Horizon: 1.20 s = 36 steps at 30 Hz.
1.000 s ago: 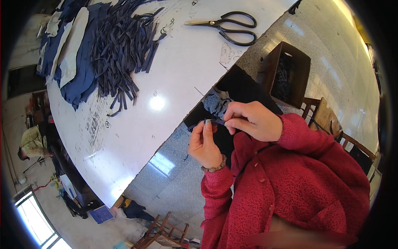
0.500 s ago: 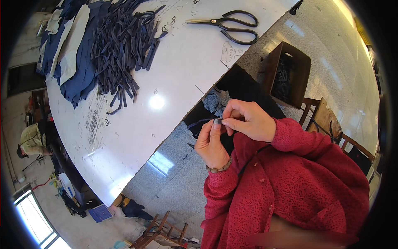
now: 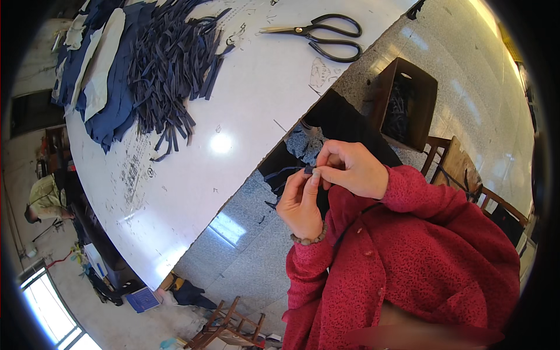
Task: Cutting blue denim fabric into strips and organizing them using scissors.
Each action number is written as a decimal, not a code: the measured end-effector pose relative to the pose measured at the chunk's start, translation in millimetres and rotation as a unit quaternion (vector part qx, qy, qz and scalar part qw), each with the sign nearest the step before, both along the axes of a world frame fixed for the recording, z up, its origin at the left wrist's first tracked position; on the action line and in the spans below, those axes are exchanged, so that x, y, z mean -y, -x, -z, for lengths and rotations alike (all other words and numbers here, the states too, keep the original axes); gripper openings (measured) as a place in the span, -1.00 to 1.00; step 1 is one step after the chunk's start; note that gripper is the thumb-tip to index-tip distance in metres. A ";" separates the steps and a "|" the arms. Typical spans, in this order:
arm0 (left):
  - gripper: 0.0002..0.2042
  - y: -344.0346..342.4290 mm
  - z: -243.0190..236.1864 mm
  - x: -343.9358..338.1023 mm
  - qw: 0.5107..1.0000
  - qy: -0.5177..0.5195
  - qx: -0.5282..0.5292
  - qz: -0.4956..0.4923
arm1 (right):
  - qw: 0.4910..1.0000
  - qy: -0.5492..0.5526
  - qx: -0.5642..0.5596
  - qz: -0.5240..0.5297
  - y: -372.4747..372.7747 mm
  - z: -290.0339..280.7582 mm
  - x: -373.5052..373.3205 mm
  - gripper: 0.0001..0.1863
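Between my fingertips, over my lap and beside the table edge, is the end of a dark navy fabric strip [image 3: 308, 170]. My left hand [image 3: 300, 205] pinches it from below with thumb and fingers. From the right, my right hand [image 3: 354, 169] grips the same piece between thumb and forefinger, its other fingers curled. The rest of the strip is mostly hidden by my hands. A bundle of similar dark strips [image 3: 172, 70] lies on the white table [image 3: 233, 122] at the far left, and large black-handled scissors [image 3: 300, 30] lie near the table's far edge.
Navy fabric pieces and pale pattern pieces [image 3: 96, 87] lie beside the bundle. Right of the table, a brown box [image 3: 430, 102] holds dark scraps. A wooden chair [image 3: 458, 166] stands by my right arm, and a wooden stool [image 3: 227, 326] below. Another person [image 3: 46, 195] is at far left.
My left thumb has shifted slightly right and up along the strip, and more of its dark end shows between my fingertips. Both hands keep their pinch.
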<state>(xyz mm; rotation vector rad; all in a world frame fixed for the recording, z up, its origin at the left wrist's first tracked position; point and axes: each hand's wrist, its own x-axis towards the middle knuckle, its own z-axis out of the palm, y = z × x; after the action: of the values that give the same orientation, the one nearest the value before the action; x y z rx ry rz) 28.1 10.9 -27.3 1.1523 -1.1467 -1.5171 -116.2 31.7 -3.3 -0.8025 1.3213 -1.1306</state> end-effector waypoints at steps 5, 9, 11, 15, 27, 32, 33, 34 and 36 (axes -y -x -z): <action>-0.88 -2.3 3.1 -0.1 0.999 -0.026 -0.028 -0.013 | 1.000 0.000 -0.027 -0.012 0.2 -3.5 -1.0 -0.84; -0.89 -2.6 3.0 -0.3 1.000 0.000 0.002 -0.011 | 0.997 -0.024 -0.066 -0.036 3.6 -7.2 -3.0 -0.80; -0.90 -3.4 2.2 1.6 0.999 0.020 0.029 -0.011 | 0.941 0.105 -0.321 -0.002 6.8 -11.2 -1.0 -0.75; -0.91 -5.6 -3.2 11.9 0.968 0.160 0.179 0.071 | 0.929 0.201 -0.306 -0.059 6.8 7.0 3.8 -0.70; -0.90 6.6 -26.3 26.0 0.969 0.116 0.172 0.135 | 0.900 0.270 -0.342 0.025 11.9 11.2 2.8 -0.77; -0.88 -0.8 -23.7 29.3 0.988 0.005 0.059 0.144 | 0.932 0.264 -0.246 0.022 16.6 4.1 7.0 -0.81; -0.86 -2.4 -21.6 30.8 0.981 0.073 0.075 0.163 | 0.932 0.264 -0.247 0.023 16.9 4.6 6.7 -0.81; -0.83 -3.2 -19.4 31.9 0.969 0.140 0.090 0.181 | 0.948 0.243 -0.205 0.030 17.3 5.9 6.1 -0.83; -0.80 -1.0 -14.4 27.1 0.979 0.084 0.038 0.181 | 0.961 0.223 -0.161 0.034 16.7 6.4 6.5 -0.85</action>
<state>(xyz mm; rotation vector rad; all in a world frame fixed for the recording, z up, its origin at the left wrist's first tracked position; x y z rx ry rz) 29.2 -16.2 -12.9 0.9265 -1.5720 -1.6171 -132.9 25.2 -9.6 -1.3236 1.3834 -1.4226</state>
